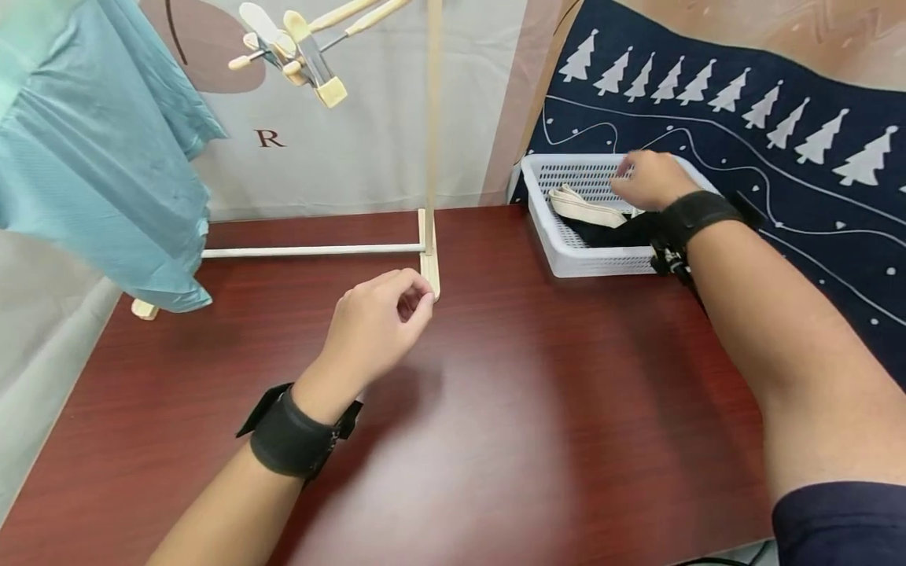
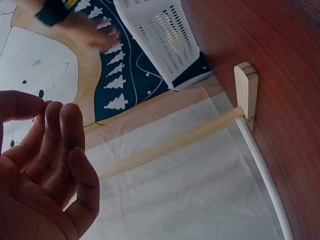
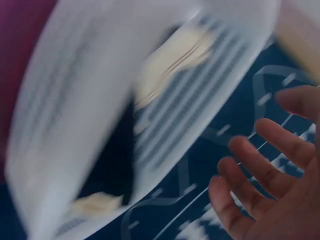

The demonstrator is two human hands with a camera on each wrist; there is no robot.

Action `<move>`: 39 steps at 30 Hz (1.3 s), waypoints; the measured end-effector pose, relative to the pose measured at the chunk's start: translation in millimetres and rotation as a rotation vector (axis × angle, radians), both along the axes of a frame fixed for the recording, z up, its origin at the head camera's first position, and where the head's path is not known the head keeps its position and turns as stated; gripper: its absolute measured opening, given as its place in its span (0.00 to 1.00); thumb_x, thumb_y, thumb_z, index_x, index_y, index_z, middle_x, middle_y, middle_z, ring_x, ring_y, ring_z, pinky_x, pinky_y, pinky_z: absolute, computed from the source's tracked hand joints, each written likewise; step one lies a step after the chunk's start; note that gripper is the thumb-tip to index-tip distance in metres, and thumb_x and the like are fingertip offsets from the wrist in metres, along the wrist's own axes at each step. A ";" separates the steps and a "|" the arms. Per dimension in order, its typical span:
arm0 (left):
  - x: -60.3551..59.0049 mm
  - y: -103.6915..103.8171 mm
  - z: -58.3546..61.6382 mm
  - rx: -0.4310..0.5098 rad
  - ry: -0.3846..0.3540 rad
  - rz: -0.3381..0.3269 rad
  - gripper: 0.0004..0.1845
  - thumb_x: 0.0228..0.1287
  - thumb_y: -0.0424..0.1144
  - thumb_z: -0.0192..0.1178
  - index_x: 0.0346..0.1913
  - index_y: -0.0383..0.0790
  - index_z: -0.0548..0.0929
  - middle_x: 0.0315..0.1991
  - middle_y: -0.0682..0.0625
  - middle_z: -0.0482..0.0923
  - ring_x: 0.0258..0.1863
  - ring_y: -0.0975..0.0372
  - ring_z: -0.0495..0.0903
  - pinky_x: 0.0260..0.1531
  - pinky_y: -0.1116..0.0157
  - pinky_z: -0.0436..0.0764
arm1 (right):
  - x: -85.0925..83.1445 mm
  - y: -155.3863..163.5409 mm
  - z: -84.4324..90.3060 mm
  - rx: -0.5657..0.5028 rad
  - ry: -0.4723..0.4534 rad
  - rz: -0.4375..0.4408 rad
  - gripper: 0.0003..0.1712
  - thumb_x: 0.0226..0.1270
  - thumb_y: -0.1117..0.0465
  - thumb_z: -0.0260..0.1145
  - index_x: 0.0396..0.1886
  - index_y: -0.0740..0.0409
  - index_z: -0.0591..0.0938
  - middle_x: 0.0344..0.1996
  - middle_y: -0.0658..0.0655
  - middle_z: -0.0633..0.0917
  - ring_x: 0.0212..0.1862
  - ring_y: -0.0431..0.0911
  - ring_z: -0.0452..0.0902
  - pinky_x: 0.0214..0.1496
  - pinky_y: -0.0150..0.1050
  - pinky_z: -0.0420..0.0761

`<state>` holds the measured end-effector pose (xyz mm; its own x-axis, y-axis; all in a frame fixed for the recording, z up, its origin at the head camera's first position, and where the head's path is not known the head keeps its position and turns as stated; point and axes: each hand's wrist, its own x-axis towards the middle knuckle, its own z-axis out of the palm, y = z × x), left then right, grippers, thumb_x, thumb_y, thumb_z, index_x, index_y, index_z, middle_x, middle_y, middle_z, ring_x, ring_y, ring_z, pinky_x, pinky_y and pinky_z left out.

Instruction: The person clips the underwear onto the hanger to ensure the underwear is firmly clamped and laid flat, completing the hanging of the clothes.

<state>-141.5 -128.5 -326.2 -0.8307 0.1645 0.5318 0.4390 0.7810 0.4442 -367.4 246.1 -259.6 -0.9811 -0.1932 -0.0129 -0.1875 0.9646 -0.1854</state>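
My left hand (image 1: 385, 314) hovers over the dark red table (image 1: 495, 409), fingers loosely curled and holding nothing, close to the foot of a wooden drying rack (image 1: 429, 259). In the left wrist view those fingers (image 2: 60, 145) are relaxed and empty. My right hand (image 1: 647, 181) reaches over a white perforated basket (image 1: 559, 244) at the table's far right. Its fingers (image 3: 260, 165) are spread and hold nothing in the blurred right wrist view. In the basket lie a cream folded cloth (image 1: 583, 206) and something dark (image 1: 609, 232).
A light blue garment (image 1: 99, 149) hangs on the rack at the left. Wooden clothes pegs (image 1: 311, 63) hang from the rack's top. A navy cloth with white trees (image 1: 778, 134) lies behind the basket. The rack's white base rod (image 1: 311, 251) crosses the table's back.
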 end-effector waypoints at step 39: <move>13.1 -16.6 9.3 -0.068 0.143 0.031 0.03 0.63 0.37 0.60 0.31 0.47 0.82 0.22 0.57 0.79 0.23 0.67 0.76 0.36 0.61 0.68 | 24.5 28.9 51.7 -0.121 0.305 -0.295 0.28 0.75 0.51 0.43 0.66 0.55 0.77 0.62 0.66 0.80 0.58 0.68 0.75 0.51 0.58 0.72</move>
<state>-128.3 -145.2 -317.0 -0.7529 0.1793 0.6332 0.4686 0.8216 0.3246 -342.8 275.0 -207.8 -0.9499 0.1132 0.2912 0.0289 0.9599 -0.2790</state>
